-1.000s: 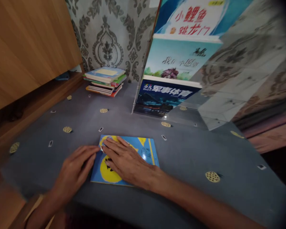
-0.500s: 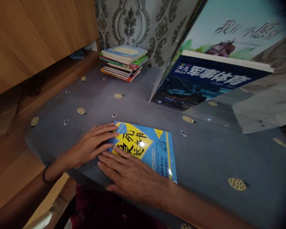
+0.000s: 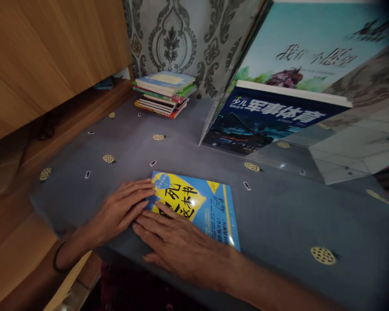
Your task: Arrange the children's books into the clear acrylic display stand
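Observation:
A blue and yellow book (image 3: pixel 210 211) lies closed and flat near the table's front edge, its cover facing up with dark printed characters. My left hand (image 3: pixel 125 205) rests at the book's left edge, fingers stretched out with the tips on the cover. Across the lower left part of the cover lies my right hand (image 3: pixel 178 242), flat, its fingers extended and close to those of the left. The book's lower left corner is hidden under the hands. Neither hand grips anything.
A stack of several books (image 3: pixel 165 93) sits at the back by the patterned wall. On the right, a clear acrylic stand (image 3: pixel 298 166) holds a dark blue book (image 3: pixel 262 119) and a pale green one (image 3: pixel 311 34). A wooden cabinet (image 3: pixel 58 56) borders the grey tablecloth (image 3: pixel 126 134) on the left.
The view has tilted slightly, so the table things appear a little lower. My hands keep nearly the same place on the book, which lies where it was.

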Demonstrator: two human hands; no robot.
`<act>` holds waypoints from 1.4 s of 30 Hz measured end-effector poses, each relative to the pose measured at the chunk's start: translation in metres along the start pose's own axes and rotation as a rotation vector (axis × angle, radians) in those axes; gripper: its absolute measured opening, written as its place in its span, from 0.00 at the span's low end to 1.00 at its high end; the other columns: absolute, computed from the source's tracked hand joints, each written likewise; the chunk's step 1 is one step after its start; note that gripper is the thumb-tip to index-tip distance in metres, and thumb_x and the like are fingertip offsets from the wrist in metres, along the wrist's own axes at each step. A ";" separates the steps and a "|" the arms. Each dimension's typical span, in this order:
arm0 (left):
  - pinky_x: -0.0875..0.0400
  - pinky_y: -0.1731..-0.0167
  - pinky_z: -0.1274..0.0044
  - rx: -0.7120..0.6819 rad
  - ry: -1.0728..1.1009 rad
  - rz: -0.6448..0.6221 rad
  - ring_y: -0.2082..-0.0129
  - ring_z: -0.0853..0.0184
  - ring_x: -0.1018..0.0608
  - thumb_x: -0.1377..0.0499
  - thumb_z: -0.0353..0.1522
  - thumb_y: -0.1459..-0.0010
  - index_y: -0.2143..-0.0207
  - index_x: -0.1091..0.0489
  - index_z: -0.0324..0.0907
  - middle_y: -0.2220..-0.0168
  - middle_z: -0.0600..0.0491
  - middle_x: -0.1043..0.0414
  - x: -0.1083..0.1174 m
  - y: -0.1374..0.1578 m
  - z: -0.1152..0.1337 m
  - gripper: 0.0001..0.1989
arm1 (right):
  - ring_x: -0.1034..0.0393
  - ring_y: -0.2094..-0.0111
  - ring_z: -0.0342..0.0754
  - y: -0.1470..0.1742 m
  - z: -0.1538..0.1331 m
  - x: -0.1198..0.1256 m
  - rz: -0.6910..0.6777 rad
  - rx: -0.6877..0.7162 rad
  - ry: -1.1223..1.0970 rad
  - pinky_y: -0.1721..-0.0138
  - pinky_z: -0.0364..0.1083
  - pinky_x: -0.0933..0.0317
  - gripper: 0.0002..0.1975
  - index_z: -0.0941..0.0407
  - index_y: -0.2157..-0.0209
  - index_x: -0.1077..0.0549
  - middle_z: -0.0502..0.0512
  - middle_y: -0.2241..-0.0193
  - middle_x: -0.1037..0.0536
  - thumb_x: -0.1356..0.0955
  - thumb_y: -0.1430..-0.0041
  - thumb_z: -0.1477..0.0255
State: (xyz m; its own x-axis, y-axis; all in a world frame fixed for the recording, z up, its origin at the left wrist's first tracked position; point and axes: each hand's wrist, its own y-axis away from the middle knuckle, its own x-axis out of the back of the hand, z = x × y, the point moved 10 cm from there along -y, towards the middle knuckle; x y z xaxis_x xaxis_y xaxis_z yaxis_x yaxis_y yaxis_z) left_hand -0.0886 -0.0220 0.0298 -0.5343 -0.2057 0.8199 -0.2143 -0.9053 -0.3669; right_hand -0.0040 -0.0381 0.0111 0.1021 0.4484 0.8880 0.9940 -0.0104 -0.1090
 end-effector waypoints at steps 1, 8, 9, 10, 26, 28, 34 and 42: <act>0.27 0.43 0.65 0.002 -0.005 0.015 0.41 0.62 0.26 0.48 0.28 0.31 0.44 0.31 0.43 0.45 0.48 0.25 0.002 0.001 0.000 0.16 | 0.45 0.32 0.49 0.000 0.001 0.001 -0.004 0.000 -0.006 0.29 0.54 0.55 0.25 0.62 0.38 0.35 0.61 0.36 0.33 0.38 0.28 0.62; 0.25 0.46 0.71 -0.015 0.018 0.155 0.45 0.64 0.23 0.47 0.25 0.32 0.46 0.30 0.43 0.48 0.48 0.23 0.016 0.002 0.005 0.15 | 0.50 0.31 0.53 -0.002 0.014 0.010 0.045 -0.049 0.013 0.29 0.58 0.57 0.29 0.65 0.35 0.39 0.66 0.34 0.38 0.37 0.29 0.61; 0.25 0.47 0.72 -0.012 0.022 0.160 0.46 0.65 0.23 0.47 0.25 0.33 0.46 0.30 0.43 0.49 0.49 0.23 0.017 0.002 0.005 0.15 | 0.50 0.31 0.53 -0.002 0.016 0.010 0.043 -0.048 0.011 0.29 0.58 0.58 0.29 0.65 0.35 0.39 0.66 0.34 0.38 0.38 0.29 0.61; 0.25 0.47 0.72 -0.008 0.024 0.164 0.46 0.65 0.23 0.47 0.25 0.33 0.46 0.30 0.43 0.49 0.49 0.22 0.017 0.001 0.005 0.15 | 0.50 0.31 0.52 -0.003 0.018 0.009 0.042 -0.052 0.008 0.29 0.58 0.58 0.29 0.64 0.35 0.39 0.65 0.34 0.38 0.38 0.29 0.60; 0.25 0.48 0.69 0.096 -0.088 0.096 0.49 0.63 0.21 0.50 0.31 0.30 0.42 0.35 0.48 0.48 0.51 0.23 0.010 -0.004 -0.007 0.17 | 0.50 0.31 0.59 -0.016 0.063 0.022 0.194 -0.295 0.147 0.31 0.64 0.54 0.29 0.67 0.36 0.38 0.70 0.34 0.39 0.39 0.28 0.60; 0.25 0.46 0.68 0.068 -0.104 0.065 0.47 0.63 0.22 0.51 0.31 0.30 0.40 0.37 0.47 0.45 0.50 0.25 0.003 -0.009 -0.005 0.18 | 0.52 0.30 0.59 -0.013 0.065 0.024 0.201 -0.341 0.154 0.31 0.64 0.54 0.31 0.69 0.36 0.39 0.72 0.34 0.40 0.39 0.29 0.59; 0.31 0.40 0.62 0.007 -0.228 -0.059 0.37 0.58 0.31 0.52 0.38 0.29 0.35 0.42 0.44 0.37 0.45 0.33 -0.029 -0.018 -0.012 0.23 | 0.53 0.30 0.59 0.006 0.070 0.026 0.211 -0.441 0.165 0.31 0.62 0.54 0.34 0.69 0.34 0.42 0.72 0.33 0.43 0.38 0.30 0.58; 0.31 0.42 0.60 -0.094 -0.358 -0.056 0.39 0.57 0.28 0.53 0.39 0.29 0.37 0.37 0.42 0.38 0.44 0.31 -0.035 -0.022 -0.012 0.22 | 0.53 0.30 0.59 0.049 0.083 0.030 0.190 -0.545 0.188 0.30 0.61 0.55 0.34 0.69 0.34 0.42 0.71 0.33 0.43 0.38 0.30 0.58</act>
State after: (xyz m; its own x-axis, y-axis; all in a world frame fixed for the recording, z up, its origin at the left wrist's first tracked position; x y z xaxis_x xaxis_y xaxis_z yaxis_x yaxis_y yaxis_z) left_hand -0.0747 0.0095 0.0037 -0.2037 -0.2888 0.9355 -0.3185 -0.8840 -0.3423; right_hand 0.0445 0.0489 -0.0047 0.2361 0.2289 0.9444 0.8296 -0.5535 -0.0733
